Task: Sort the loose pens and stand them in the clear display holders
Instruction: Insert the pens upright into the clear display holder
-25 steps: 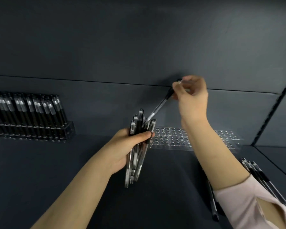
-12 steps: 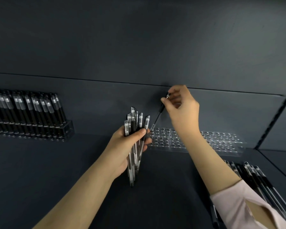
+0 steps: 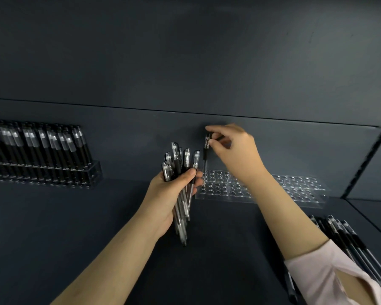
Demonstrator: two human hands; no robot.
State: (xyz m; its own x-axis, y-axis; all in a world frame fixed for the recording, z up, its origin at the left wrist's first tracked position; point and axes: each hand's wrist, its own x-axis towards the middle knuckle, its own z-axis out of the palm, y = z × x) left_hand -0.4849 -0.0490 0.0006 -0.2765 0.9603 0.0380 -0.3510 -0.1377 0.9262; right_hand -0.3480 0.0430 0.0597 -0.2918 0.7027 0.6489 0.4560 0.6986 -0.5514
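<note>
Pinching a pen (image 3: 205,159) upright, right hand (image 3: 233,148) hovers at holder's (image 3: 295,190) left edge.

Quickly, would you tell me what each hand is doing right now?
Left hand: grips a bundle of pens.
Right hand: pinches a single pen.

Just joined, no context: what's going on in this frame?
A person is stocking pens. The left hand grips a bundle of pens upright; the right hand pinches a single pen by its top, tip down at the left end of the empty clear holder. Whether it's seated is unclear. A full holder stands far left; loose pens lie at right.
</note>
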